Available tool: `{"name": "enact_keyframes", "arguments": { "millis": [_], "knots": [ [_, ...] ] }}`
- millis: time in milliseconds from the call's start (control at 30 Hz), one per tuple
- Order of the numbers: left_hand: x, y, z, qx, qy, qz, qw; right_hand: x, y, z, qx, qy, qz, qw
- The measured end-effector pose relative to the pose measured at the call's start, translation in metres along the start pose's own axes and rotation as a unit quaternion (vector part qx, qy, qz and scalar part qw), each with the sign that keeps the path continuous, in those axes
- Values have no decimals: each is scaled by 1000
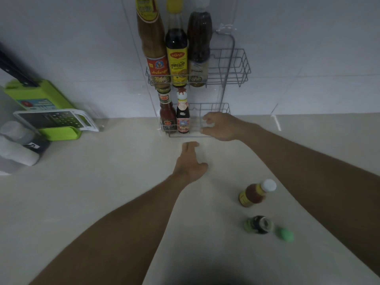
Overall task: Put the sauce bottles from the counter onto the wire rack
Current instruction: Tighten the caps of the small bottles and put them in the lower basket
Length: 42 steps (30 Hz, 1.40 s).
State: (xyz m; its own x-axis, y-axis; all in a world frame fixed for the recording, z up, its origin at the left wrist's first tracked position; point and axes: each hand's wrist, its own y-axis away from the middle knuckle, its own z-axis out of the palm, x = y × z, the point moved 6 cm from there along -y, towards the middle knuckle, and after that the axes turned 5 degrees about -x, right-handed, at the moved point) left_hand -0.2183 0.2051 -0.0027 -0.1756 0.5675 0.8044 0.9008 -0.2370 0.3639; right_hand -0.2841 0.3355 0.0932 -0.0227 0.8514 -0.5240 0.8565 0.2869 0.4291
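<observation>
A two-tier wire rack (236,66) hangs on the wall. Its upper basket holds three tall sauce bottles (176,58). The lower basket (216,109) holds a red sauce bottle (167,116) and a white-topped bottle (182,114) at its left end. My right hand (222,126) hovers at the lower basket's front wire, fingers curled and apart, with nothing in it. My left hand (190,163) lies open over the counter just in front of the rack. Two small bottles stand on the counter at right: an orange-red one with a white cap (255,194) and a dark one with a green cap (260,224).
A green blob-like object (284,234) lies beside the dark bottle. At far left sit a green box with a grater (55,118) and white containers (18,145). The pale counter (115,182) stretches between them and the rack.
</observation>
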Motion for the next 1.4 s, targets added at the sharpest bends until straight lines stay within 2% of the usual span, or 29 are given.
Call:
{"name": "enact_keyframes", "arguments": {
  "millis": [167,300,400,533,633,767,833,933,1033,1100,1233,1300,1400],
  "knots": [
    [15,25,81,-239,-28,28,970,36,86,1,-47,48,49,997],
    [25,45,122,-286,-34,42,957,60,143,16,-92,95,109,985],
    [28,52,139,-261,15,47,964,72,169,30,-101,128,130,978],
    [29,58,145,-204,36,55,977,75,175,39,-12,91,103,990],
    [32,63,145,-194,38,59,979,70,172,43,12,89,100,991],
    [36,73,125,-132,120,36,983,51,162,35,62,94,51,992],
    [36,76,109,-94,149,17,984,36,157,27,104,148,17,983],
    [43,76,86,-79,158,6,984,10,148,12,182,283,-32,941],
    [49,77,64,-53,140,10,989,-11,136,5,185,346,-68,917],
    [49,78,52,-22,135,1,991,-19,128,3,174,383,-62,905],
    [43,81,33,34,113,-27,993,-24,110,3,143,354,20,924],
    [42,82,28,4,119,-30,992,-26,104,0,121,272,19,954],
    [46,81,23,-73,155,-22,985,-46,104,-4,119,273,-77,951]
  ]
}}
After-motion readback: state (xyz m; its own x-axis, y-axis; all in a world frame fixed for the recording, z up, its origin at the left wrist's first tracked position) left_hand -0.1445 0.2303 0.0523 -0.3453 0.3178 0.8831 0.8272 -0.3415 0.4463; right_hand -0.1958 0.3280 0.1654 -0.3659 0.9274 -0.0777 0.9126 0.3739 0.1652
